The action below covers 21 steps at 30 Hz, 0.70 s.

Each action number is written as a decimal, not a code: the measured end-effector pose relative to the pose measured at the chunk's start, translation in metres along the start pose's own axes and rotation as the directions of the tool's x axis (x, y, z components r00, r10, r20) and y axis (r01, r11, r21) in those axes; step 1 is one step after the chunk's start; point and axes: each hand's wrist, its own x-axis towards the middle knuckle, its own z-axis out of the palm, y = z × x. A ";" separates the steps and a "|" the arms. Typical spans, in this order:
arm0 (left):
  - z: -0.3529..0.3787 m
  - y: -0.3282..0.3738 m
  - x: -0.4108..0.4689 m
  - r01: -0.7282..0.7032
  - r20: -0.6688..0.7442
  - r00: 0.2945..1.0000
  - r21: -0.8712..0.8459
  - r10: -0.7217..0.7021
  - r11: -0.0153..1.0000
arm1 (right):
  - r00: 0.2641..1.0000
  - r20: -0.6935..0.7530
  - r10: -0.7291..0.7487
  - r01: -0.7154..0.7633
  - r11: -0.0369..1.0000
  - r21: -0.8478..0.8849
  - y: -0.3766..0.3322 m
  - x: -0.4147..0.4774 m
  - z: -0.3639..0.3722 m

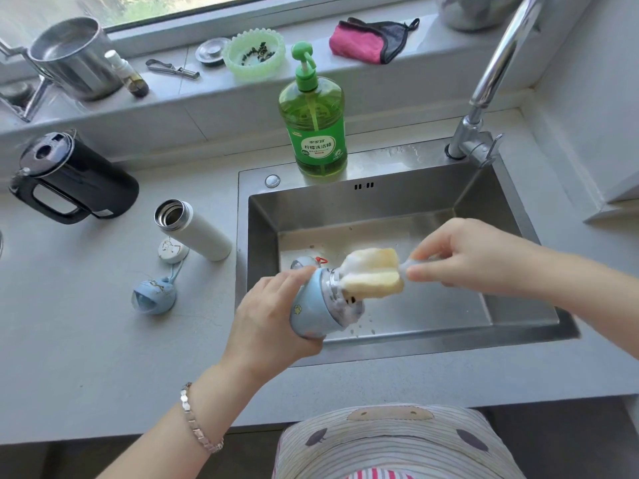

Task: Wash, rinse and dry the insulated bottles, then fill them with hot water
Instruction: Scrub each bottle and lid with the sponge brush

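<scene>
Over the sink [262, 216], the left hand [266, 316] gripped a blue bottle [313, 307], mouth tilted rightward toward the sponge brush [371, 274] pinched in the right hand [460, 257], its head at the opening.

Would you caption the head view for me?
Left hand holds a blue bottle over the sink; right hand holds a sponge brush at its mouth.

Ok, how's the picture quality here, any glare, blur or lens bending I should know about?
Head view: daylight from the window, soft shadows; glare on the sink rim by the faucet; wide-angle lens bows the windowsill and counter edge; sponge brush at the blue bottle and the right hand slightly motion-smeared; detergent bottle label sharp.
</scene>
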 end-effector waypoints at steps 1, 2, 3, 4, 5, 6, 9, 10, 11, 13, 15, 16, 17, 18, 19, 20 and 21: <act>-0.002 0.001 0.000 0.004 -0.010 1.000 -0.007 -0.004 1.000 | 1.000 -0.005 0.017 -0.017 1.000 0.024 0.003 0.003 -0.001; -0.004 0.000 0.002 0.009 -0.026 1.000 -0.006 -0.009 1.000 | 1.000 0.000 0.031 -0.031 0.999 0.022 0.006 0.003 0.005; -0.005 -0.001 0.004 0.013 -0.040 0.999 0.001 -0.013 1.000 | 0.999 0.016 0.041 -0.041 0.999 0.008 0.008 0.001 0.015; -0.006 -0.003 0.006 0.019 -0.049 0.999 0.008 -0.019 1.000 | 0.998 0.042 0.039 -0.038 0.999 -0.021 0.005 -0.003 0.026; -0.005 -0.005 0.008 0.022 -0.057 0.998 0.014 -0.022 1.000 | 0.998 0.062 0.025 -0.022 0.998 -0.053 0.001 -0.007 0.034; -0.003 -0.005 0.008 0.020 -0.058 0.998 0.022 -0.019 1.000 | 0.997 0.074 0.005 0.001 0.997 -0.075 -0.004 -0.010 0.036; 0.005 -0.003 0.002 -0.038 -0.029 0.999 0.036 0.039 0.999 | 0.998 0.060 0.004 0.001 0.996 -0.090 -0.009 -0.003 0.016; 0.006 -0.003 0.001 -0.067 -0.026 0.997 0.051 0.068 0.996 | 0.998 0.054 0.026 -0.022 0.998 -0.065 -0.007 0.001 0.010; 0.006 -0.003 0.002 -0.090 -0.029 0.995 0.064 0.092 0.994 | 0.997 0.057 0.045 -0.042 0.998 -0.043 -0.003 0.003 0.011; 0.006 -0.005 0.005 -0.122 -0.031 0.992 0.086 0.125 0.989 | 0.994 0.076 0.076 -0.071 0.996 -0.059 -0.001 -0.002 0.027; 0.007 -0.007 0.008 -0.124 -0.024 0.992 0.082 0.126 0.989 | 0.993 0.103 0.057 -0.045 0.992 -0.118 -0.007 -0.010 0.042; 0.007 -0.006 0.008 -0.102 -0.021 0.994 0.064 0.103 0.993 | 0.995 0.094 0.038 -0.026 0.991 -0.128 -0.012 -0.010 0.041; 0.007 -0.004 0.007 -0.068 -0.022 0.997 0.032 0.069 0.997 | 0.996 0.083 0.029 -0.019 0.992 -0.122 -0.016 -0.007 0.035; 0.006 -0.003 0.006 -0.037 -0.032 0.999 0.004 0.038 0.999 | 0.998 0.064 0.025 -0.018 0.994 -0.106 -0.017 -0.002 0.027; 0.006 -0.002 0.005 -0.024 -0.047 0.999 -0.011 0.023 1.000 | 0.999 0.045 0.028 -0.024 0.997 -0.079 -0.017 0.003 0.020; 0.005 -0.002 0.005 -0.027 -0.059 0.998 -0.015 0.026 1.000 | 0.999 0.032 0.038 -0.036 0.998 -0.047 -0.016 0.006 0.017; 0.003 -0.001 0.005 -0.036 -0.062 0.997 -0.018 0.035 0.999 | 0.999 0.022 0.044 -0.044 0.999 -0.015 -0.015 0.007 0.020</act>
